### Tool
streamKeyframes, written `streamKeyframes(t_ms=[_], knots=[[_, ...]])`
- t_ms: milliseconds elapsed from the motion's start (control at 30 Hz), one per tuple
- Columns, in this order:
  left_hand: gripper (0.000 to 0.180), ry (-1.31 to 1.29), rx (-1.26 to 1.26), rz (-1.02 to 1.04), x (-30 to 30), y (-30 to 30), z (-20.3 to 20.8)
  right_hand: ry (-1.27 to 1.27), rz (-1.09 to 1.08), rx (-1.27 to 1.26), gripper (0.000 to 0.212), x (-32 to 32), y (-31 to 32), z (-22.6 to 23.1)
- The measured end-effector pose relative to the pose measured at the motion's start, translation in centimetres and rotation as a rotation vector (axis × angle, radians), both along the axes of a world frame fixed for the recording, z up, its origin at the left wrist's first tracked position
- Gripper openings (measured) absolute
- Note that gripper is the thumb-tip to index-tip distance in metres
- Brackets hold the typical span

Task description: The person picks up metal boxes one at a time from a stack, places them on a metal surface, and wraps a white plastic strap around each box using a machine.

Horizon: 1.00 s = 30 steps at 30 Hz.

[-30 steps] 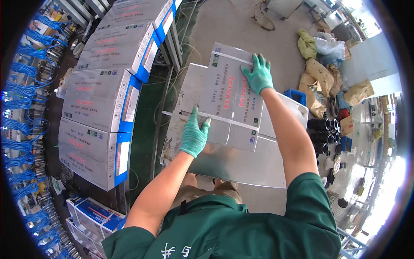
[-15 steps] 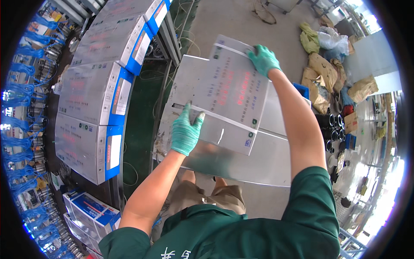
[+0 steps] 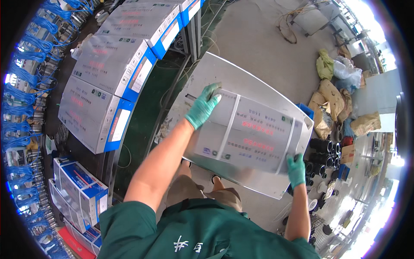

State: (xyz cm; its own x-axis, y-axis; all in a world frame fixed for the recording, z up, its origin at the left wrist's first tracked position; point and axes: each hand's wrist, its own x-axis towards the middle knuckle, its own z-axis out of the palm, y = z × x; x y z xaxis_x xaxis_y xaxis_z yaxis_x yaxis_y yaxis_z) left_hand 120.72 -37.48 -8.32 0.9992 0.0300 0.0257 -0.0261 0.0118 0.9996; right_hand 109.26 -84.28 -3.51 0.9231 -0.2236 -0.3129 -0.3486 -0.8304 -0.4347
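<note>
A flat grey carton with printed lettering and two white straps lies on a metal-topped table, its long side running left to right. My left hand, in a green glove, grips the carton's far left corner, with the thumb on top. At the near right corner my right hand, gloved the same way, holds the edge close to a strap. The undersides of both hands' grips are hidden.
Several grey and blue cartons stand in a row on the rack at left, with strapped cartons lower down. Bundles of blue cable line the far left. Sacks and black rings lie on the floor at right.
The carton has turned about a quarter turn on the table. My left hand has moved up and right; my right hand has come from the far edge down to the near right corner.
</note>
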Motion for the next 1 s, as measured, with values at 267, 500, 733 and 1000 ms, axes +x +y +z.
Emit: streamKeyframes(t_ms=[267, 500, 733, 1000], knots=[[0.052, 0.011, 0.237, 0.02, -12.7, -0.8, 0.9, -0.016, -0.114, 0.994, 0.084, -5.1, -1.1, -1.4], [0.054, 0.717, -0.784, 0.444, -31.3, -5.7, -7.8, 0.342, 0.075, 1.375, 0.076, 5.1, -0.2, -2.8], [0.05, 0.695, -1.019, 0.583, -35.9, -6.2, -10.0, 0.299, -0.197, 1.397, 0.052, 5.4, -0.1, -6.9], [0.064, 0.265, -0.32, 0.825, -45.3, 3.8, 12.8, 0.68, -0.041, 1.799, 0.071, -2.0, 13.9, -10.0]])
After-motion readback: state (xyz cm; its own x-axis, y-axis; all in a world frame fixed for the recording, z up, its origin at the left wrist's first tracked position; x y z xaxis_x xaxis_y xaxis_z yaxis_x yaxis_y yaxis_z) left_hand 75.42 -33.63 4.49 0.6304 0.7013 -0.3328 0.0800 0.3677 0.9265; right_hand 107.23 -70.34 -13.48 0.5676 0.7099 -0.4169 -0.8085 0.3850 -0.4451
